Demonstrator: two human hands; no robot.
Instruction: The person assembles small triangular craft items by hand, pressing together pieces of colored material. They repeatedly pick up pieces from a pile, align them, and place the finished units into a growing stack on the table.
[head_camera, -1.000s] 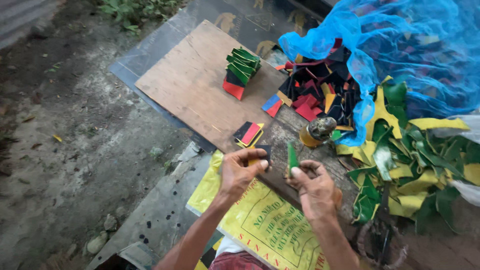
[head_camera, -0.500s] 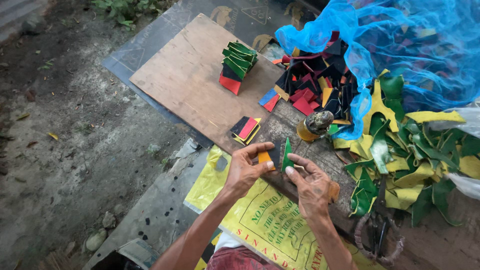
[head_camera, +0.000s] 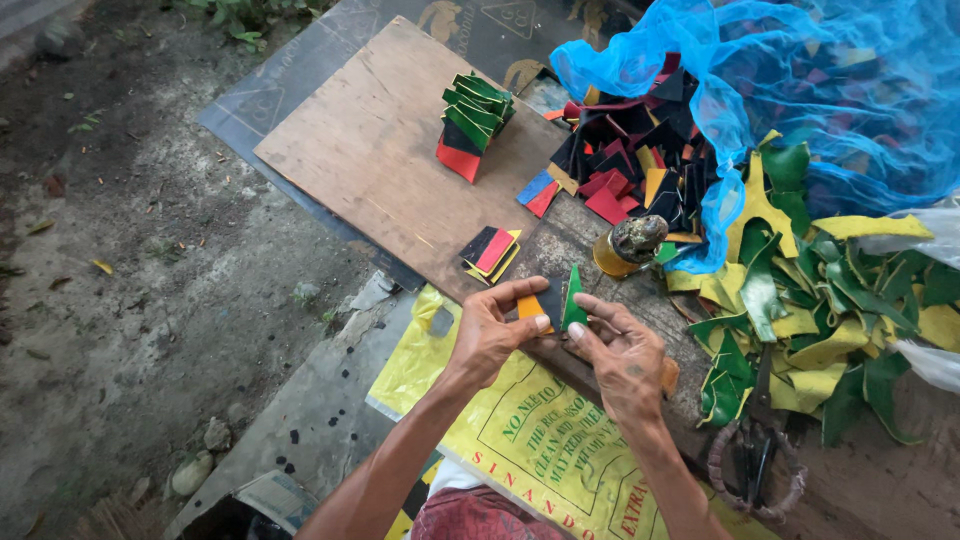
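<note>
My left hand (head_camera: 492, 335) pinches a small stack of flat pieces, orange and black (head_camera: 541, 302). My right hand (head_camera: 622, 355) meets it and holds a green piece (head_camera: 574, 297) upright against that stack. Both hands hover over a dark wooden plank (head_camera: 570, 245). Just ahead lies a small stack of black, red and yellow pieces (head_camera: 491, 253) on a brown board (head_camera: 375, 160). Farther back on that board stands a taller stack of green pieces over red (head_camera: 472, 122).
A glue pot (head_camera: 627, 247) stands beyond my right hand. Loose red, black and blue pieces (head_camera: 625, 165) lie under blue netting (head_camera: 800, 90). Green and yellow offcuts (head_camera: 820, 310) pile at right. Scissors (head_camera: 752, 455) lie near the right. A yellow sack (head_camera: 540, 450) covers my lap.
My hands have stayed together over the plank; the green piece in my right hand has closed in against the stack held by my left.
</note>
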